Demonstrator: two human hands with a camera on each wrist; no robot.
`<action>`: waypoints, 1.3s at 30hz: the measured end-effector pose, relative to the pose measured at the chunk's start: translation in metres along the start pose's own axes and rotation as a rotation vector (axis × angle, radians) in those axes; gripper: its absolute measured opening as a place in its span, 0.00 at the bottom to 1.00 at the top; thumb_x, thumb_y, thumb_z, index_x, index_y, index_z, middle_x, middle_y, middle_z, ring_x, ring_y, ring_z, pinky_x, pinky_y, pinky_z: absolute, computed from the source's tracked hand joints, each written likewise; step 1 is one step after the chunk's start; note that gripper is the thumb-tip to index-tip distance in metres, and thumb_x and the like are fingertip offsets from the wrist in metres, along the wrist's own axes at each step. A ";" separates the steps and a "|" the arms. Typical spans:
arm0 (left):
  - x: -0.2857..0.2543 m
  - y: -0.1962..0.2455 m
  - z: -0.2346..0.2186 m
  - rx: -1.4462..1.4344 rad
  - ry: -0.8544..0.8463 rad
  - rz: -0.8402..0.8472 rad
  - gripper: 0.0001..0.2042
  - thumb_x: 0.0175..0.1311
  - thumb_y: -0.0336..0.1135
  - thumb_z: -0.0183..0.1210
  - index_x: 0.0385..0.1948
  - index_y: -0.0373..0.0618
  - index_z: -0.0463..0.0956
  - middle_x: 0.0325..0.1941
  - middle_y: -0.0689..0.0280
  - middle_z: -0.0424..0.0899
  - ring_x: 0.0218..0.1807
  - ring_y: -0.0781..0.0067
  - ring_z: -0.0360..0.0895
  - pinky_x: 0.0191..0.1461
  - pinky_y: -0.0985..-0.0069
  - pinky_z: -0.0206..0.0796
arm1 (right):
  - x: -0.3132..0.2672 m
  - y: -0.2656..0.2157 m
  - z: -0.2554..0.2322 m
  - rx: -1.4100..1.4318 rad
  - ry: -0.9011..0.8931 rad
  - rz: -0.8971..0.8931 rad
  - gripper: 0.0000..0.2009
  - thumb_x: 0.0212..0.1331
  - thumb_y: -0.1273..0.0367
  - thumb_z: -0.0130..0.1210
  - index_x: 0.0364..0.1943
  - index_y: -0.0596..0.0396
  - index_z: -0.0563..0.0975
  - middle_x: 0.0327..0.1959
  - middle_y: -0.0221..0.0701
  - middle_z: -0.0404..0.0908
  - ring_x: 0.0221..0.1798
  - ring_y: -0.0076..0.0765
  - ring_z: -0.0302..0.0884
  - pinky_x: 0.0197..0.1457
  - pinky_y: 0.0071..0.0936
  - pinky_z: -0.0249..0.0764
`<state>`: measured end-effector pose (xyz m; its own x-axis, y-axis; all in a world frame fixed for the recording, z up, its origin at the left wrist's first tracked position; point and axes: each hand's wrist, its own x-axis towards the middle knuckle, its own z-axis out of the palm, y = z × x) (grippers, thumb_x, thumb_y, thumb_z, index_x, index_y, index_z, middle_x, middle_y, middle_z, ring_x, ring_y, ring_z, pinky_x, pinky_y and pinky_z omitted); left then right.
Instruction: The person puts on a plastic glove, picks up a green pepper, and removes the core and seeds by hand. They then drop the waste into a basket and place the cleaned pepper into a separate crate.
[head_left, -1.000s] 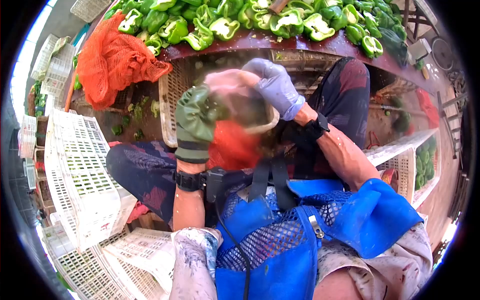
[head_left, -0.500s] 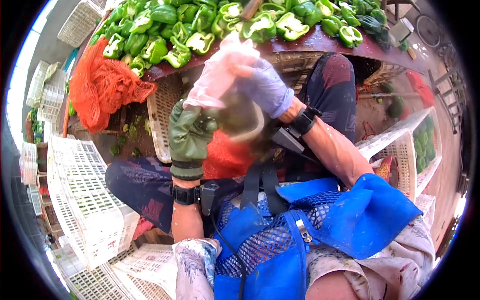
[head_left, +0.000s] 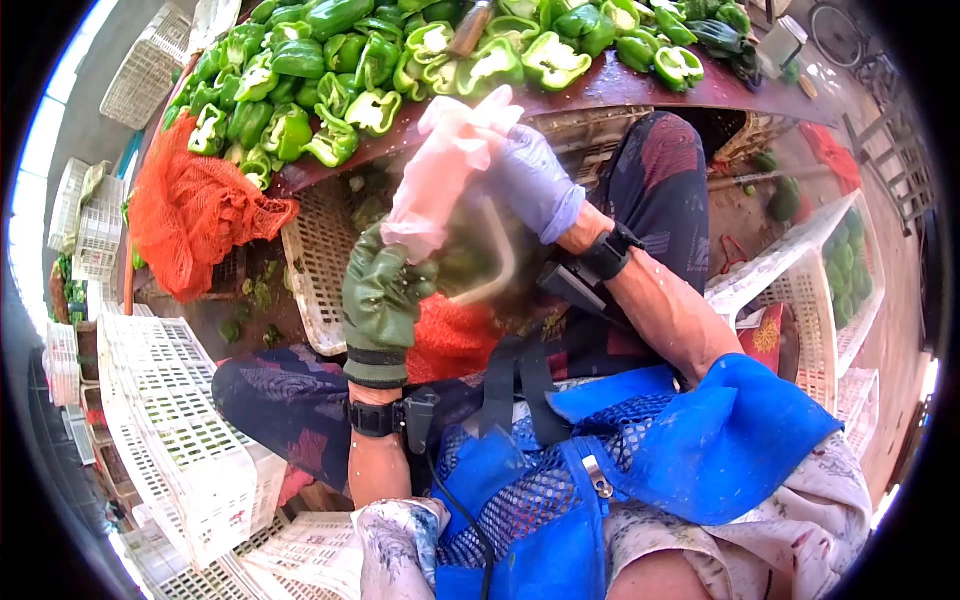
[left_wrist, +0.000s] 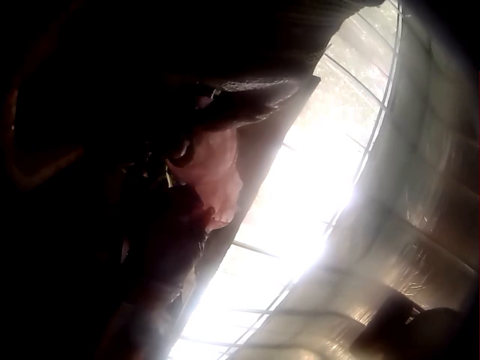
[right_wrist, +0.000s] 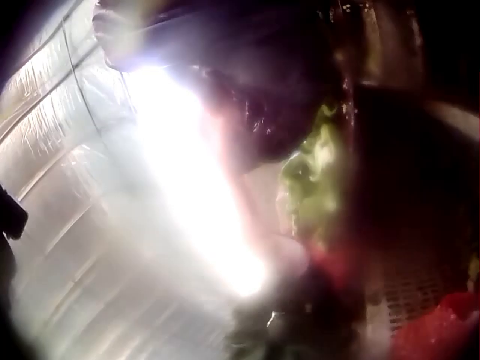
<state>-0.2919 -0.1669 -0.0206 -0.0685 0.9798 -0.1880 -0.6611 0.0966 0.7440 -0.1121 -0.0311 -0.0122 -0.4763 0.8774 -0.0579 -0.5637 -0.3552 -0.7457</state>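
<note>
In the head view my left hand (head_left: 385, 290), in a dark green glove, has curled fingers at the lower end of a pink glove (head_left: 435, 190). My right hand (head_left: 540, 185), in a thin purple glove, grips the upper part, close to its loose pink tips. The pink glove stretches at a slant between both hands, in front of the table. The left wrist view is dark, with the pink glove (left_wrist: 214, 172) near the middle. Glare washes out much of the right wrist view, where the purple-gloved right hand (right_wrist: 247, 75) hangs at the top.
Cut green peppers (head_left: 370, 70) heap on the dark red table (head_left: 620, 85), with a wooden handle (head_left: 470, 30) among them. An orange mesh bag (head_left: 200, 215) drapes over its left edge. Beneath stands a plastic basket (head_left: 315, 270). White crates (head_left: 190, 430) stand at left; red mesh (head_left: 455, 335) lies between the legs.
Both hands stay together while the pink glove, blurred and bunched earlier, has come up and stretched out lengthwise. The head view has shifted, so the table now appears higher and further left.
</note>
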 end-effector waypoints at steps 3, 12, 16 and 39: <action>-0.003 -0.009 0.014 0.223 0.000 0.090 0.20 0.63 0.31 0.60 0.57 0.40 0.70 0.42 0.61 0.83 0.32 0.73 0.80 0.28 0.82 0.73 | 0.002 0.003 -0.010 -0.095 -0.043 0.020 0.12 0.67 0.69 0.54 0.50 0.60 0.78 0.42 0.27 0.81 0.41 0.21 0.78 0.43 0.20 0.75; -0.009 -0.021 0.016 0.477 0.235 0.215 0.11 0.61 0.26 0.61 0.45 0.38 0.78 0.38 0.69 0.82 0.34 0.80 0.76 0.38 0.81 0.70 | 0.012 0.016 -0.010 -0.148 -0.088 0.161 0.19 0.69 0.55 0.47 0.41 0.58 0.80 0.27 0.32 0.81 0.20 0.28 0.77 0.22 0.27 0.75; -0.010 -0.015 0.011 0.343 0.284 0.275 0.08 0.60 0.30 0.62 0.38 0.39 0.79 0.35 0.69 0.81 0.37 0.78 0.77 0.45 0.77 0.70 | -0.011 -0.015 0.004 -0.784 -0.064 0.547 0.39 0.65 0.35 0.32 0.35 0.59 0.79 0.23 0.36 0.79 0.18 0.27 0.74 0.20 0.23 0.67; 0.000 0.015 0.006 0.213 0.016 0.237 0.19 0.72 0.44 0.47 0.43 0.33 0.78 0.51 0.50 0.81 0.48 0.60 0.79 0.56 0.64 0.69 | -0.022 0.012 0.012 -0.753 0.038 -0.024 0.14 0.56 0.60 0.66 0.33 0.58 0.81 0.28 0.30 0.83 0.31 0.25 0.77 0.37 0.28 0.74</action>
<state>-0.2976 -0.1647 -0.0055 -0.2150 0.9766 -0.0023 -0.4540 -0.0979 0.8856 -0.1166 -0.0583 -0.0120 -0.4380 0.8977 -0.0483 0.0463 -0.0311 -0.9984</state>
